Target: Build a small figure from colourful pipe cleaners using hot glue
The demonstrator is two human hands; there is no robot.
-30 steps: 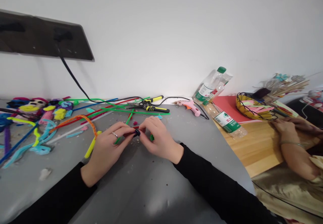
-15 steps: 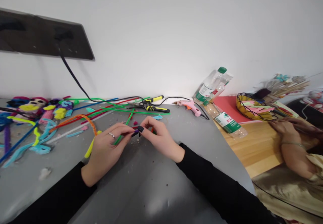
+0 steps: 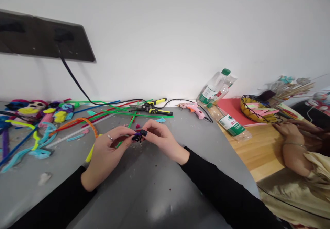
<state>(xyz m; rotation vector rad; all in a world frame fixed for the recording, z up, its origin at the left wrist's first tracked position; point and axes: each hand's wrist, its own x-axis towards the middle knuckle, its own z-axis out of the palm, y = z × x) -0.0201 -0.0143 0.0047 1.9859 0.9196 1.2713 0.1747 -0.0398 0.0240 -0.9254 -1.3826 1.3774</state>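
Observation:
Between my fingertips is a small purple and black piece (image 3: 139,136), mostly covered; its exact kind does not show. My left hand (image 3: 109,153), wearing a ring, pinches it from the left. From the right my right hand (image 3: 163,141) pinches the same piece, so the two hands nearly meet. Green pipe cleaners (image 3: 132,119) lie just behind the fingers, one passing under my left hand. Beyond them rest pliers (image 3: 152,108) with black and yellow handles. An orange twisted pipe cleaner (image 3: 87,119) curves beside my left hand, near a yellow one (image 3: 90,154).
A pink glue gun (image 3: 192,108) lies by the wall, its cord trailing. Plastic bottles (image 3: 230,124) and a yellow basket (image 3: 247,110) are on the right, near another person's hand (image 3: 288,129). Fuzzy craft figures (image 3: 33,108) crowd the grey table (image 3: 129,194) at far left.
My left fingers have shifted slightly around the small piece, and its dark part shows more below the fingertips. The view has moved a little.

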